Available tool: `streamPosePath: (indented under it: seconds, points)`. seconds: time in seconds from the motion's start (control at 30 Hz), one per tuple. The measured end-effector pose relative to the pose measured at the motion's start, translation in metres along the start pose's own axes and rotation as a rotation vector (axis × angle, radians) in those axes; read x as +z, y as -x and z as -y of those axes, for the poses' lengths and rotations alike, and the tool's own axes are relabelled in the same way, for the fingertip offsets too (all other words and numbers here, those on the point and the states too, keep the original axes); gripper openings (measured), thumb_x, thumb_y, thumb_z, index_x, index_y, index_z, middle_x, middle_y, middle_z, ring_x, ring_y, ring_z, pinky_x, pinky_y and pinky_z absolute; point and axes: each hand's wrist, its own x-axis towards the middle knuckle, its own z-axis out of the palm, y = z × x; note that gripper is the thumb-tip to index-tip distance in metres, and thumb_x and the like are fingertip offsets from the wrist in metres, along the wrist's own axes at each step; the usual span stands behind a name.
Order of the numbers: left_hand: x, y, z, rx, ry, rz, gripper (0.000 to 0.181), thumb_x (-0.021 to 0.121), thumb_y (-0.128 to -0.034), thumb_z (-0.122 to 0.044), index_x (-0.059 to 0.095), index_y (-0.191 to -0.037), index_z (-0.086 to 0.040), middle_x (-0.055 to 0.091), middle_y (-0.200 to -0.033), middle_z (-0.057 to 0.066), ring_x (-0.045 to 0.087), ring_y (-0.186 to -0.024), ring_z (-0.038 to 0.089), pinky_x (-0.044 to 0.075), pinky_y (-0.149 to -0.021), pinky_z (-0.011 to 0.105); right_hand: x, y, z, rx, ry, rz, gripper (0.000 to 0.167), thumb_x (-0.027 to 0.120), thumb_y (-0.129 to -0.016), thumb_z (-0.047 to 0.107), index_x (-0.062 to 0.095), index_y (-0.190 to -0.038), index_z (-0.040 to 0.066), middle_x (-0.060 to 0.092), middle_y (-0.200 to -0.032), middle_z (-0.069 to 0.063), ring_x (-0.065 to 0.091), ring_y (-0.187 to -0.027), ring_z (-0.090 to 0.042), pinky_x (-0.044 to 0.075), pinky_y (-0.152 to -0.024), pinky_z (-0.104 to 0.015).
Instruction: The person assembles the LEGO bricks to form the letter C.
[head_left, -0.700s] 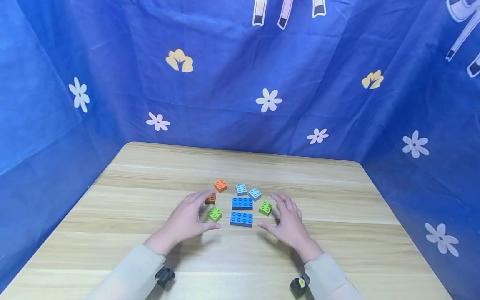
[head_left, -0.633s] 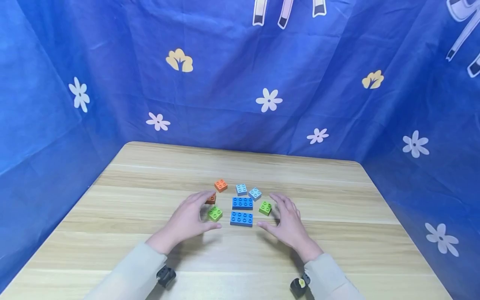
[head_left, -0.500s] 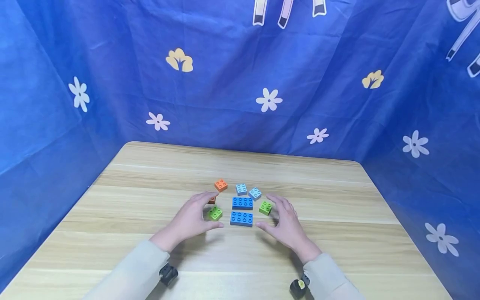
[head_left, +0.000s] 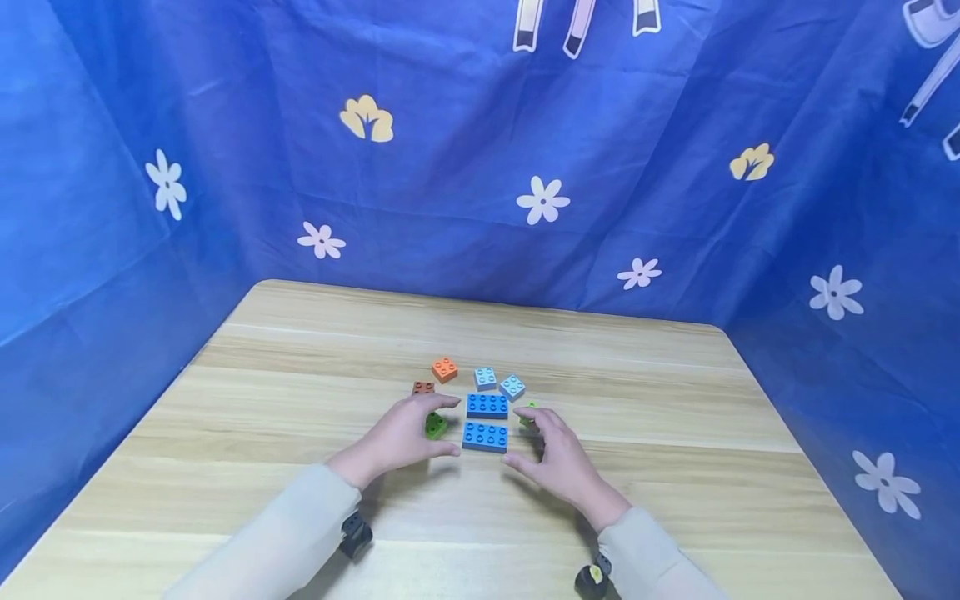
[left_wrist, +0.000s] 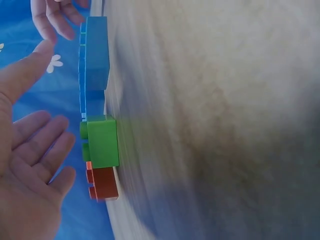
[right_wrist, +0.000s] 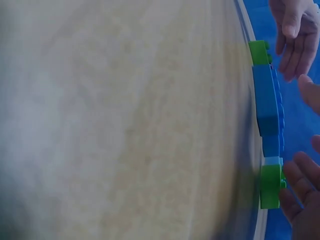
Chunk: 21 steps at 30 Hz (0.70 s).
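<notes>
Two blue eight-stud bricks, a far one [head_left: 487,406] and a near one [head_left: 485,437], lie in parallel between the hands. My left hand [head_left: 402,436] hovers with fingers and thumb spread, partly covering a green brick [head_left: 436,426]; a brown brick [head_left: 423,388] shows behind it. My right hand [head_left: 558,460] is likewise spread over another green brick [head_left: 528,415], mostly hidden by its fingers. In the left wrist view a green brick [left_wrist: 103,142] stands beside the left palm [left_wrist: 35,165], apart from it. Neither hand holds anything.
Farther back on the wooden table [head_left: 637,367] lie an orange brick [head_left: 445,369] and two light blue bricks, one [head_left: 485,378] left of the other [head_left: 513,387]. A blue patterned cloth [head_left: 450,167] hangs behind the table and along both sides.
Both hands have moved inward, the left one to the right and the right one to the left, closer to the blue bricks. The head view has shifted slightly. The bricks keep their arrangement.
</notes>
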Motion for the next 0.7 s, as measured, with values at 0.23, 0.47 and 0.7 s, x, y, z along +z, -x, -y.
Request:
streamPosePath:
  seconds: [0.23, 0.47, 0.7]
  points:
    - [0.003, -0.009, -0.001, -0.018, 0.001, 0.041, 0.061, 0.085, -0.0693, -0.026, 0.061, -0.121, -0.003, 0.064, -0.119, 0.009, 0.058, -0.109, 0.027, 0.043, -0.097, 0.044, 0.004, -0.003, 0.001, -0.002, -0.005, 0.034, 0.067, 0.079, -0.077, 0.033, 0.050, -0.132, 0.009, 0.057, -0.122, -0.005, 0.057, -0.109, -0.023, 0.044, -0.096, -0.042]
    - [0.010, -0.015, -0.001, -0.041, 0.010, 0.071, 0.054, 0.085, -0.0680, -0.021, 0.064, -0.115, -0.002, 0.067, -0.112, 0.009, 0.061, -0.103, 0.025, 0.045, -0.095, 0.044, 0.010, -0.007, -0.001, -0.014, 0.017, 0.041, 0.065, 0.080, -0.076, 0.030, 0.052, -0.131, 0.009, 0.059, -0.118, -0.005, 0.058, -0.107, -0.021, 0.044, -0.097, -0.040]
    - [0.014, -0.019, 0.001, -0.076, -0.019, 0.080, 0.053, 0.085, -0.0673, -0.022, 0.066, -0.113, -0.004, 0.067, -0.111, 0.008, 0.060, -0.105, 0.024, 0.044, -0.096, 0.043, 0.015, -0.010, -0.004, -0.048, 0.037, 0.035, 0.059, 0.079, -0.078, 0.025, 0.054, -0.128, 0.008, 0.062, -0.109, -0.003, 0.060, -0.098, -0.018, 0.046, -0.094, -0.040]
